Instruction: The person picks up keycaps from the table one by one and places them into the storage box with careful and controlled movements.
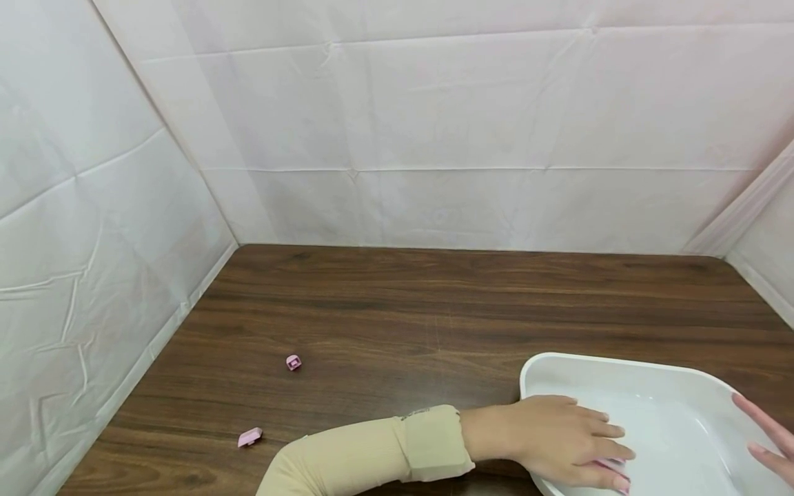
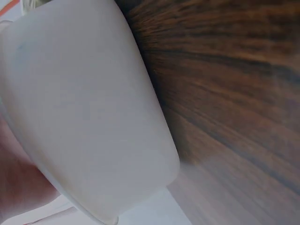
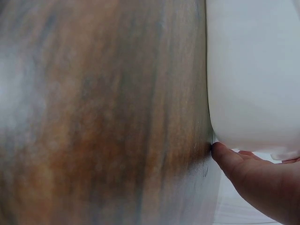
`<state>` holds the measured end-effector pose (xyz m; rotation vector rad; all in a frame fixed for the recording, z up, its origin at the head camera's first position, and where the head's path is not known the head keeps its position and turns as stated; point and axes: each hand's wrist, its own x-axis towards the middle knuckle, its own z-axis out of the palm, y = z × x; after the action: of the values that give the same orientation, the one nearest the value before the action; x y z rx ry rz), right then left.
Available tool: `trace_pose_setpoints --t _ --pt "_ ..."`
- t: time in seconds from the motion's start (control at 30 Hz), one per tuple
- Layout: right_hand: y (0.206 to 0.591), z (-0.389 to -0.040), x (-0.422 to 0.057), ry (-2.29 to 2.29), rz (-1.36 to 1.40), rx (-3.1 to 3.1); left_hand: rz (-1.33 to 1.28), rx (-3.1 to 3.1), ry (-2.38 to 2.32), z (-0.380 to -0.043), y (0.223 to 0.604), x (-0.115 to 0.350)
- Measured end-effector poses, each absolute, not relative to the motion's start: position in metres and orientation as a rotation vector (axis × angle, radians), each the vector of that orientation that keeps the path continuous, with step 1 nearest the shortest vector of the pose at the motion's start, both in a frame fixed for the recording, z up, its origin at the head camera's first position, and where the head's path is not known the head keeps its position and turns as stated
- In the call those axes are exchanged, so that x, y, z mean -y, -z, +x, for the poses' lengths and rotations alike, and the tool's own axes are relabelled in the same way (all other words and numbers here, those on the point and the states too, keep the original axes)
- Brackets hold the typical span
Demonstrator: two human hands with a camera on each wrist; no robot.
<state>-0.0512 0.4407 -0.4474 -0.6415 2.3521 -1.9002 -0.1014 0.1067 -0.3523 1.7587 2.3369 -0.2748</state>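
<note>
My left hand (image 1: 555, 437) reaches over the left wall of a white plastic basin (image 1: 614, 362). Between its thumb and fingers, low inside the basin, it pinches a small pink plastic piece (image 1: 611, 465), mostly covered by the fingers. My right hand (image 1: 775, 441) is partly cut off at the right edge of the head view, its fingertips over the basin's right end. In the right wrist view its thumb (image 3: 225, 154) lies against the basin's outer wall close to the table, with other fingers behind, so the hand holds that end.
Two more small pink plastic pieces lie on the left of the dark wooden table (image 1: 372, 303): a cube-like piece (image 1: 293, 362) farther back and a longer piece (image 1: 250, 437) nearer. White sheeting (image 1: 397, 124) hangs behind and at both sides.
</note>
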Motion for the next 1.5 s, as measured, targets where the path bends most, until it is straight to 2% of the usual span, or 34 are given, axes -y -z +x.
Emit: trace_pose_setpoints --t 0.2,0.4,0.63,0.73,1.13,1.33,1.5 --pt "0.45 -0.052 -0.44 1.955 -0.676 -2.304 1.744 -2.358 0.344 -0.099 0.352 -0.095" --pt "0.45 -0.052 -0.442 1.786 -0.618 -2.478 1.769 -2.39 0.353 -0.098 0.35 -0.083" --pt "0.45 -0.058 -0.437 2.024 -0.918 -2.181 1.785 -2.401 0.339 -0.095 0.347 -0.072" --pt "0.448 -0.058 -0.436 2.032 -0.968 -2.167 1.792 -2.41 0.346 -0.094 0.346 -0.067" --pt "0.448 -0.057 -0.435 2.043 -0.966 -2.15 1.852 -2.448 0.353 -0.094 0.344 -0.047" --pt "0.451 -0.056 -0.439 2.045 -0.871 -2.146 1.88 -2.459 0.31 -0.095 0.345 -0.033" --pt "0.453 -0.057 -0.443 2.069 -0.92 -2.07 1.901 -2.482 0.261 -0.096 0.345 -0.018"
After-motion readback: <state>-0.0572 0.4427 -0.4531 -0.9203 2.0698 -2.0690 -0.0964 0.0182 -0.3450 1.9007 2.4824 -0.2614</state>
